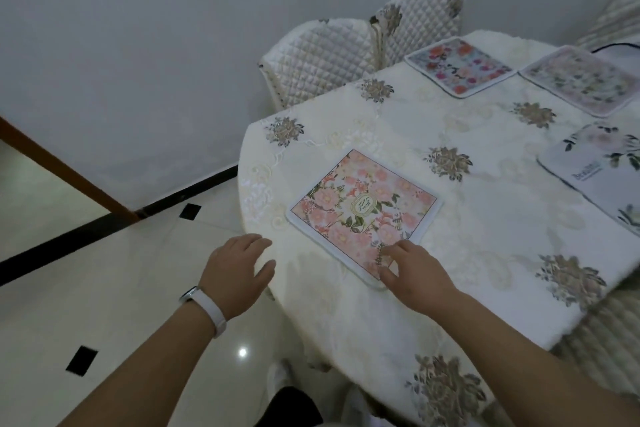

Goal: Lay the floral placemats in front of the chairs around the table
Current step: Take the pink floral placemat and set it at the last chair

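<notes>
A pink floral placemat [363,215] lies flat near the rounded end of the table [485,204], which has a cream embroidered cloth. My right hand [412,270] rests on the mat's near corner, fingers spread and touching it. My left hand [235,270], with a white wristband, hovers open at the table's edge, left of the mat. Three more mats lie farther off: a bright red-and-blue one [459,66] before the quilted chairs, a pale floral one [585,80] at the far right, and a white one with printed text [602,170] at the right edge.
Two chairs with quilted white covers [322,55] [422,17] stand against the grey wall behind the table. Another covered chair [616,17] shows at the top right. Glossy tiled floor [86,288] with black inlays lies to the left, beside a brown door frame [65,170].
</notes>
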`<state>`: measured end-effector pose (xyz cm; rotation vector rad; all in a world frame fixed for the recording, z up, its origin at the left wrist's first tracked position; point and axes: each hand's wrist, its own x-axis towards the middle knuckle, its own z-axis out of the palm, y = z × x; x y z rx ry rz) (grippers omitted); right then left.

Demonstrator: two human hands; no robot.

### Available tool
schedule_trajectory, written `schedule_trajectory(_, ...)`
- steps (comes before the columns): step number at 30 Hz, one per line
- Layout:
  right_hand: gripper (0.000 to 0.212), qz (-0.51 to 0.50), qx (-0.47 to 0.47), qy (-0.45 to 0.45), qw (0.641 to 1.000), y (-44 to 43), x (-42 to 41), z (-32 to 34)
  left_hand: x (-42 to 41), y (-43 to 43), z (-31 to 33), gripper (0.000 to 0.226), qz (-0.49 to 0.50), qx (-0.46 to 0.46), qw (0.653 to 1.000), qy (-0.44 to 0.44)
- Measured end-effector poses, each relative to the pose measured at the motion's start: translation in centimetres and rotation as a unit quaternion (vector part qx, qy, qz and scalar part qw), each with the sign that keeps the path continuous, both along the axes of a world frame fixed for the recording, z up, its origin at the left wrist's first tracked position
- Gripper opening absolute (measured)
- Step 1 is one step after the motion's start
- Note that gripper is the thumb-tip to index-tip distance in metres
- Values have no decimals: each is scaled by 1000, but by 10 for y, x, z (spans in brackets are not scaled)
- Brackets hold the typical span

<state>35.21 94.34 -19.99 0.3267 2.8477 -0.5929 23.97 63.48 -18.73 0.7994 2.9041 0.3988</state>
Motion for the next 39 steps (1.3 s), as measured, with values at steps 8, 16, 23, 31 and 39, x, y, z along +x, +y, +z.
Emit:
schedule_trajectory(8, 47, -230, -95, -72, 966, 10, -26, -32, -105, 62, -45, 48, -76, 40, 988, -131)
schedule_trajectory(16, 46, -542, -225, -55, 808, 9, -64, -45, -193, 123, -80, 39, -33, 70, 947, -310)
schedule_trajectory(23, 53, -629, -288, 3, 722, 11, -88, -43, -222, 163, -82, 58, 28, 98, 924, -368)
schedule_trajectory(31, 31, -665, -323, 22, 673, 9, -90, -52, -236, 169, -87, 29, 75, 93, 913, -390)
schedule_trajectory(39, 22, -671, -353, 34, 651, 1, -90, -42, -223, 162, -80, 19, 75, 151, 884, -436)
